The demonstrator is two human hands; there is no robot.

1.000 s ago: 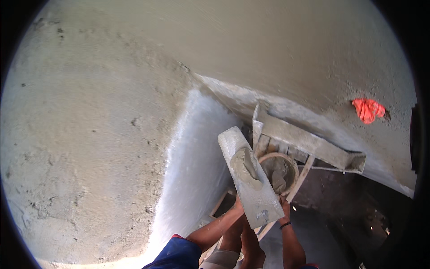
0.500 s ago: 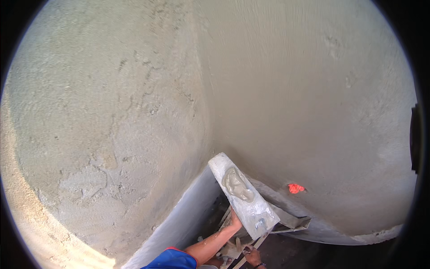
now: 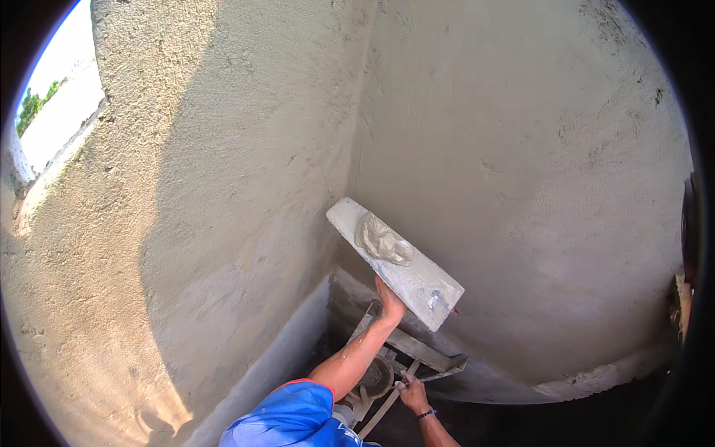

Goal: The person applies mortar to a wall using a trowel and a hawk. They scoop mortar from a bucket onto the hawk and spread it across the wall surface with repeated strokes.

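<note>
My left hand (image 3: 389,301) grips a long, rectangular plastering float (image 3: 426,277) from underneath, out in front of the wall corner. The float's pale flat face is turned up, and a lump of wet grey mortar (image 3: 383,240) sits toward its far left end. Whatever handle it has is hidden below the board. Lower down, my right hand (image 3: 412,395), with a dark band at the wrist, is closed beside a pale wooden bar (image 3: 389,406). What its fingers hold, I cannot make out.
Plastered walls (image 3: 261,149) (image 3: 514,171) meet in a corner ahead. Below stand a wooden frame (image 3: 424,354) and a round bucket-like container (image 3: 376,376). A bright opening (image 3: 63,104) shows at upper left. A ragged plaster edge (image 3: 588,381) runs along the lower right.
The view has tilted and shifted, bringing the opening at upper left into sight. The float with its mortar sits higher in view and more slanted. My right hand has come further into view.
</note>
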